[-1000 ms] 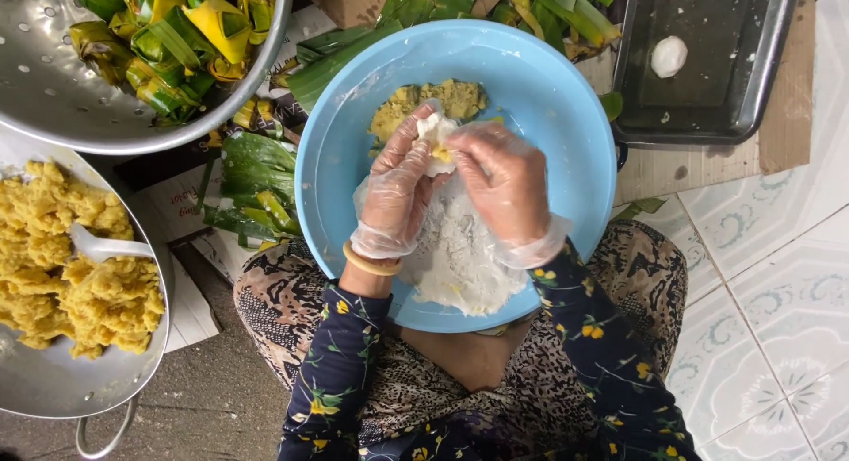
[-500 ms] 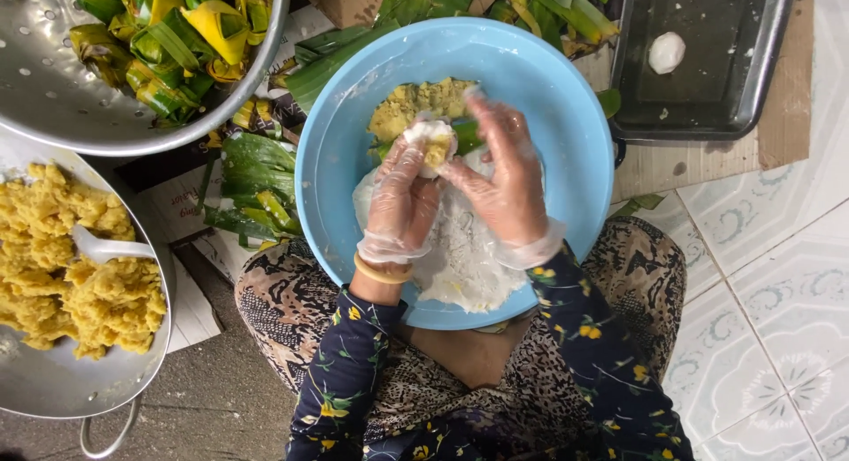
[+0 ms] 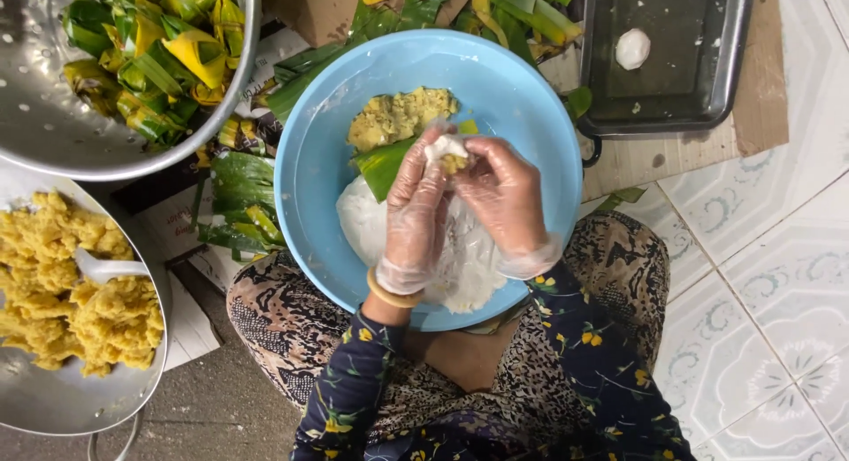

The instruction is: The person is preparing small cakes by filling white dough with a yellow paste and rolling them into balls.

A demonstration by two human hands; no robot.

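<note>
1. Since the earlier frames the two hands have drawn closer together and the dough ball has closed over more of its yellow filling; only a small patch shows now. The blue basin and the pans around it have not shifted.
2. Grip: the left hand [image 3: 416, 215] and right hand [image 3: 506, 200], both in thin clear gloves, meet at frame centre. Their fingertips are pinched shut on a small white dough ball [image 3: 447, 149], held just above the blue basin [image 3: 309, 178].
3. Inside the basin: a large mass of white dough [image 3: 358, 222] lies beneath the hands, a lump of yellow filling [image 3: 398, 114] sits at the upper middle, and a green leaf strip [image 3: 382, 165] lies between them, touching both.
4. Judgement on the step: the seam wants closing evenly. Fingertips should gather the dough edges over the filling and press lightly, turning the ball so no yellow stays exposed; a hard squeeze would likely split the skin.
5. Upper left of the frame: a perforated metal colander [image 3: 53, 142] holds folded green-and-yellow leaves [image 3: 164, 58].
6. Lower left: a metal pan [image 3: 53, 408] carries more crumbly yellow filling with a white spoon [image 3: 106, 268] resting in it.
7. Upper right: a dark tray [image 3: 690, 80] holds one finished white ball [image 3: 633, 48], well apart from the hands.
8. Loose leaves [image 3: 239, 191] lie on the floor between colander and basin.
</note>
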